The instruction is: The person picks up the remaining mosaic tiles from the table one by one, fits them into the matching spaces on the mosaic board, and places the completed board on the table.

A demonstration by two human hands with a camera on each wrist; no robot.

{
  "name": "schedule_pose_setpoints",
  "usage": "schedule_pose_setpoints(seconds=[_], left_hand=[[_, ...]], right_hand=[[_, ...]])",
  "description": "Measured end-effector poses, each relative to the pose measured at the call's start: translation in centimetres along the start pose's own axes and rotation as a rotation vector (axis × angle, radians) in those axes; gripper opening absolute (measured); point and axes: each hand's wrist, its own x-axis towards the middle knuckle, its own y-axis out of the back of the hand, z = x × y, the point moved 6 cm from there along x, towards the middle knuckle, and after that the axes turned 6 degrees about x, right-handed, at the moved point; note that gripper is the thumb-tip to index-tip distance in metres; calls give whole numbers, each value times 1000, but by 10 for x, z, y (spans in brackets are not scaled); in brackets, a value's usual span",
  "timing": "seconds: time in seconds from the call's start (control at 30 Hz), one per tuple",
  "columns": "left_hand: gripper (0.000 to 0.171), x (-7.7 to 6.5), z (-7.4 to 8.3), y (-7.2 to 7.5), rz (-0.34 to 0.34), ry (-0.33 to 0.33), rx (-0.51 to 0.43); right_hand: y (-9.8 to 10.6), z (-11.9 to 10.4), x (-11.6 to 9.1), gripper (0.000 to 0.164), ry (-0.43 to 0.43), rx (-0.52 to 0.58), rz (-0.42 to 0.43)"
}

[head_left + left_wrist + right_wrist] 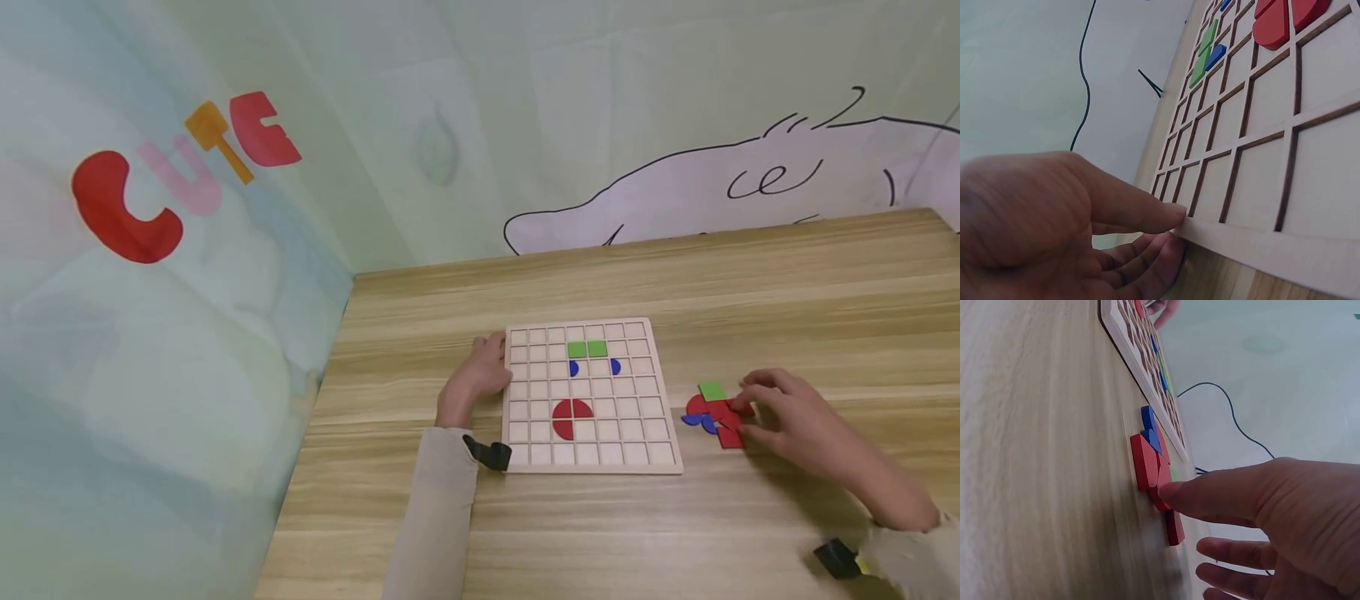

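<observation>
A pale wooden grid board [617,457] lies on the table, its left edge held by my left hand [482,369]. In the left wrist view, the thumb [1169,215] rests on the rim and the other fingers curl beneath at the side. On the grid are two green squares [587,349], two blue half-rounds [573,367] and three red quarter-rounds [572,417] forming part of a circle. My right hand [798,421] hovers over a small pile of loose pieces, thumb and forefinger apart, the thumb tip [1172,492] right at a red piece [1144,464].
The loose pile right of the board has a green square [712,391], blue half-rounds [708,424] and several red pieces [731,438]. The wood-grain table [585,533] meets a printed cloth backdrop [450,167] at its far and left edges.
</observation>
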Motion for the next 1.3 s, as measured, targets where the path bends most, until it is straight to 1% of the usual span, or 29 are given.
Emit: schedule_pose_setpoints(seconds=[0.2, 0.3, 0.47, 0.63, 0.83, 1.03, 1.3], left_hand=[[69, -1, 0, 0, -5, -1, 3], [69, -1, 1, 1, -6, 0, 2], [69, -2, 1, 1, -5, 1, -1], [70, -2, 1, 1, -3, -1, 6], [69, -2, 1, 1, 4, -9, 21], [68, -2, 1, 1, 8, -10, 25], [67, -2, 2, 1, 14, -13, 22]], right_hand=[[-2, 1, -3, 34, 20, 13, 4], [-1, 1, -4, 36, 30, 12, 12], [-3, 0, -4, 34, 17, 13, 3], [-4, 1, -5, 36, 10, 21, 1], [-4, 1, -6, 37, 34, 23, 23], [-3, -1, -6, 39, 84, 7, 56], [-4, 1, -7, 38, 81, 3, 59]])
